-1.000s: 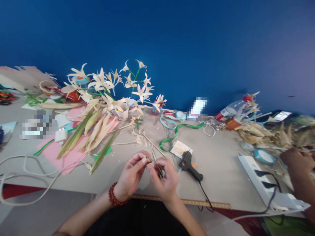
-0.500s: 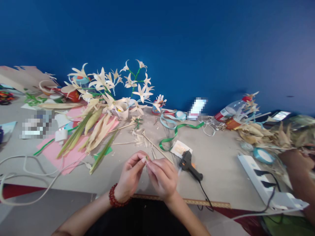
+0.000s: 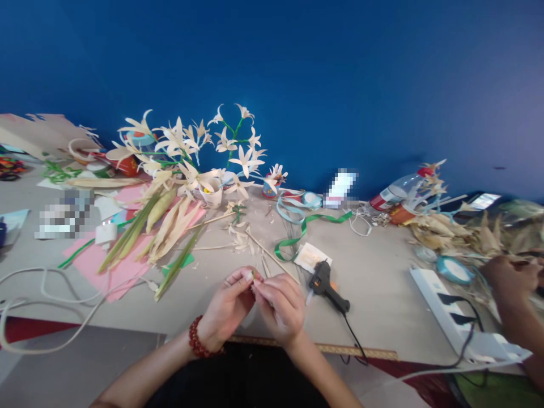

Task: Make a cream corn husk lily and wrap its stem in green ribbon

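My left hand point(image 3: 225, 309), with a red bead bracelet at the wrist, and my right hand point(image 3: 278, 306) meet over the near edge of the table. Both pinch a thin green-tipped stem point(image 3: 254, 275) between their fingertips, thumbs and forefingers pressed together. Most of the stem is hidden by the fingers. A black glue gun point(image 3: 327, 285) lies just right of my right hand. Thin wooden sticks point(image 3: 272, 258) lie on the table just beyond my fingers.
Cream paper lilies point(image 3: 191, 153) and corn-husk leaves point(image 3: 165, 224) on pink paper fill the left. A green ribbon point(image 3: 306, 224), a wooden ruler point(image 3: 357, 351), a white power strip point(image 3: 454, 314) and white cables point(image 3: 51, 283) lie around. Another person's hand point(image 3: 510, 277) works at the far right among dried husks.
My hands have closed together, and my right fingers now fold over the stem where they were apart a second ago. The other person's hand shifted slightly.
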Available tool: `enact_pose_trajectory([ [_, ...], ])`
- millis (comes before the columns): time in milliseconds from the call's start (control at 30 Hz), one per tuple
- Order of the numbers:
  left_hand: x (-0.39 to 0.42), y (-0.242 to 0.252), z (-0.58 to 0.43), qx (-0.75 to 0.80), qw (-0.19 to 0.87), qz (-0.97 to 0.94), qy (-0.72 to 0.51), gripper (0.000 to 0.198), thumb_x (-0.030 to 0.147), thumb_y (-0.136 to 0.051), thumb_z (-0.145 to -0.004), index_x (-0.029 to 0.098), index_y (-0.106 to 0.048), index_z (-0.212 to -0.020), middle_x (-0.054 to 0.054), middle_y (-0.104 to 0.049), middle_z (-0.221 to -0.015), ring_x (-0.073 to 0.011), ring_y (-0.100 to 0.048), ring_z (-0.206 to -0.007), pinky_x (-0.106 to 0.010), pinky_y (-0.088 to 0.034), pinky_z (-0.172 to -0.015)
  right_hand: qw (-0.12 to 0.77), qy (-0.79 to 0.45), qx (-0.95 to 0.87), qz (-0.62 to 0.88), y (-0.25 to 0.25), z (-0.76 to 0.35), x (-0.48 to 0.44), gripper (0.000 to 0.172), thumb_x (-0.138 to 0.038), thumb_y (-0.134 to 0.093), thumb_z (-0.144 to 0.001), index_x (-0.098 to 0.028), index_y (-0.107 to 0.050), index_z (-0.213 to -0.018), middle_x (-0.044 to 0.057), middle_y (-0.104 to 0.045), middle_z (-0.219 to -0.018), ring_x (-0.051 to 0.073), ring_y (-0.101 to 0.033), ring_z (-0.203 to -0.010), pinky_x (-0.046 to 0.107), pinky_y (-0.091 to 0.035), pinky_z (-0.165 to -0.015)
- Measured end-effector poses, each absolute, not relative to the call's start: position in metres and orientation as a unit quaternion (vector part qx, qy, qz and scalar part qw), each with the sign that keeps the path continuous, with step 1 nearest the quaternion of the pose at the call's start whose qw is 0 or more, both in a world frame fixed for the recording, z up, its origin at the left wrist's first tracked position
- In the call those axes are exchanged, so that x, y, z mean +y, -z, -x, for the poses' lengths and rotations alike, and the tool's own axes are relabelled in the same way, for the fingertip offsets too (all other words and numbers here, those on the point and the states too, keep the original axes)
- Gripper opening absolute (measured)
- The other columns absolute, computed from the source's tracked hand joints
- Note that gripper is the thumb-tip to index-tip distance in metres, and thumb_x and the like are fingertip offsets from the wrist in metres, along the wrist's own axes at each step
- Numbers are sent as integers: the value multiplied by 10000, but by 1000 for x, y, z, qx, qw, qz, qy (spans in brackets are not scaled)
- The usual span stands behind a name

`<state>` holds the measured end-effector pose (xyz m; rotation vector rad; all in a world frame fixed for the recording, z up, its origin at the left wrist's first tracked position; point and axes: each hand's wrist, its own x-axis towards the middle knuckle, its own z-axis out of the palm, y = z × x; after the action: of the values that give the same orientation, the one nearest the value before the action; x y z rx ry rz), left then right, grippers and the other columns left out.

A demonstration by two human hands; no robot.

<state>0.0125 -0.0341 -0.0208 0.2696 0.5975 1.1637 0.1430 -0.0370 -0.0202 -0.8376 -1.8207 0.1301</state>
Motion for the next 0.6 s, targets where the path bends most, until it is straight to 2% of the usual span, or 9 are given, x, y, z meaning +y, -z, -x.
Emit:
enact_pose_trajectory([
  [233,-34,17,-11,291,779,-137,-538,173,234,-792,-731,124,-662,-701,2,-600,-716,-83,-525,-652,-193,-438,-651,500,-11,-810,306,17,-152,-34,309,-49,-639,-827,-176,-655,-1109,86,-732,-835,199,-662,-730,336,-557,-627],
  [467,-35,11,-7,314,759,-219,-526,219,308,-765,-767,126,-654,-723,-18,-601,-735,-109,-542,-665,-241,-459,-655,525,-177,-749,364,-8,-162,-29,181,-101,-629,-856,-210,-688,-988,64,-697,-814,177,-646,-720,312,-555,-647],
  [533,-36,13,-7,335,749,-246,-515,229,328,-758,-773,133,-643,-736,-6,-594,-656,-101,-531,-582,-227,-435,-582,496,-215,-759,363,-14,-165,-23,174,-131,-621,-877,-216,-691,-1011,62,-706,-838,176,-654,-735,307,-553,-663],
  [600,-37,15,-6,357,734,-282,-504,224,338,-727,-805,143,-629,-756,27,-549,-555,-72,-469,-468,-198,-356,-488,452,-247,-782,350,-18,-168,-18,172,-160,-599,-905,-221,-699,-1031,57,-715,-850,171,-661,-746,300,-547,-677],
])
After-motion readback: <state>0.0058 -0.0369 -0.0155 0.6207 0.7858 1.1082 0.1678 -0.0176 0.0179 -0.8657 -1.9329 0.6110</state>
